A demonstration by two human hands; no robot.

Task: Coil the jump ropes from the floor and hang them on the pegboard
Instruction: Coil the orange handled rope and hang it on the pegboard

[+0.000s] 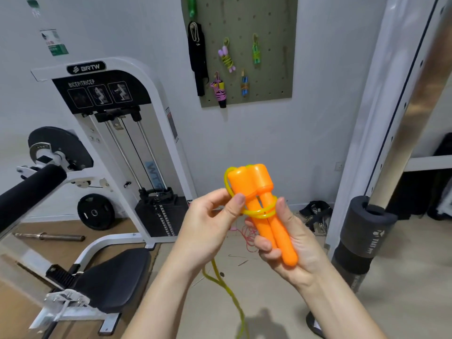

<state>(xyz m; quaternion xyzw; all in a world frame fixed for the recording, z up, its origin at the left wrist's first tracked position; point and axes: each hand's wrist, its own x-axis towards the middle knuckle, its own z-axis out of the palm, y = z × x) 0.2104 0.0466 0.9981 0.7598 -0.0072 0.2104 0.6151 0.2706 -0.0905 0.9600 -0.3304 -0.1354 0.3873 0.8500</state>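
Note:
Two orange jump-rope handles (263, 204) lie side by side in my right hand (291, 243), thick ends up. A yellow-green cord (260, 212) is looped around them near the middle. My left hand (210, 221) pinches that cord at the handles' left side. The rest of the cord (225, 287) hangs down between my forearms toward the floor. On the wall ahead is a grey-green pegboard (269, 33) with several coiled ropes hanging on it, among them a purple-handled one (227, 56) and a pink one (219, 90). A thin pink rope (248, 238) lies on the floor behind my hands.
A white bicep/tricep machine (107, 133) with a black seat (115, 277) fills the left. A white rack post (396, 118) with a foam roller (364, 231) stands at right. A weight plate (96, 211), a bar (49, 237) and black straps (315, 211) lie on the floor.

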